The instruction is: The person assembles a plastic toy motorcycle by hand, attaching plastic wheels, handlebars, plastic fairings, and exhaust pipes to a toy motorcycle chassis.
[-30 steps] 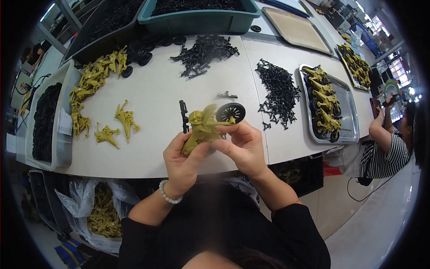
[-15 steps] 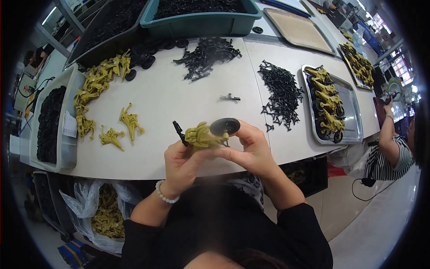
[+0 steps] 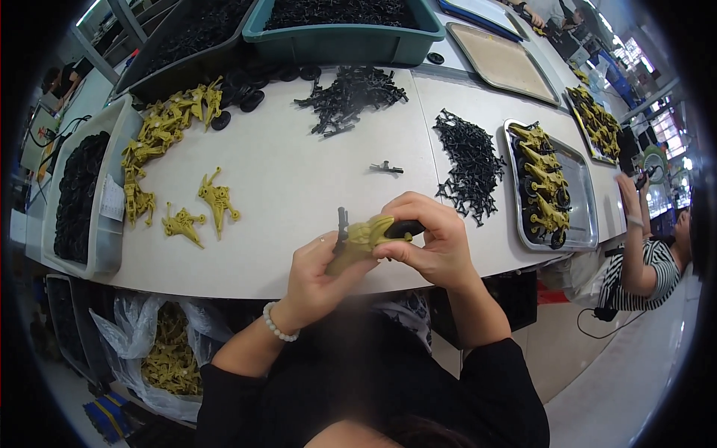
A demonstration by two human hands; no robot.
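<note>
A yellow plastic toy motorcycle body (image 3: 367, 233) is held between both hands above the table's near edge. My left hand (image 3: 317, 272) is closed around its left end, where a black handlebar-like piece (image 3: 342, 221) sticks up. On the other end, my right hand (image 3: 442, 240) pinches the body beside a black wheel (image 3: 405, 229), its fingers partly covering the wheel. A single small black part (image 3: 386, 168) lies beyond the hands. Two loose yellow bodies, one standing taller (image 3: 218, 200) and one lower (image 3: 183, 225), rest to the left.
Heaped black parts (image 3: 352, 101) and smaller black pieces (image 3: 469, 160) lie ahead and right. A metal tray (image 3: 585, 213) carries several yellow motorcycles. At left stand a white bin (image 3: 112, 237) of wheels and piled yellow bodies (image 3: 160, 123). Beyond is a teal bin (image 3: 343, 46); a co-worker (image 3: 646, 269) is at right.
The motorcycle has turned in my hands and moved slightly right; its wheel now shows edge-on. My right fingers have closed over the wheel end. The co-worker's arm has shifted.
</note>
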